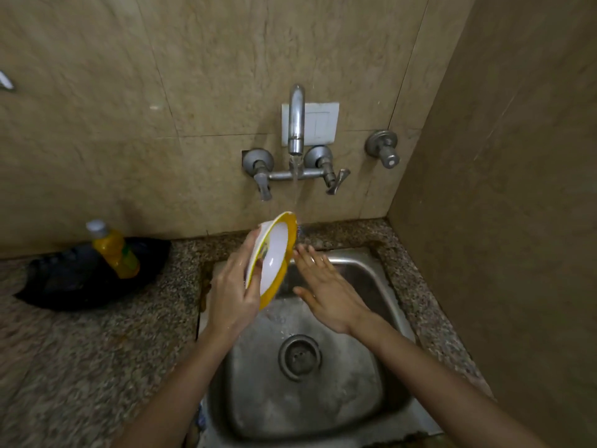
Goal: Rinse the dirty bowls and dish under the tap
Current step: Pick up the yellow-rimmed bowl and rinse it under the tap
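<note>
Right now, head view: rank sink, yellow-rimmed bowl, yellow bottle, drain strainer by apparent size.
1. sink
2. yellow-rimmed bowl, held up nearer the camera, which flatters it
3. yellow bottle and drain strainer: look about alike, so not ranked against each other

Sink (365, 376): basin open from drain (299, 357) toward 6 o'clock. At 12, tap (296, 121) overhangs, stream (295, 189) dropping at upper rim of tilted bowls (274, 257). Left hand (231, 295) with bowls at 11, right hand (329, 295) at 1, narrow gap between. Wall (517, 221) close at 3. Table (80, 367) open at 8. Bottle (114, 250) and black bag (80, 279) block 10.
</note>
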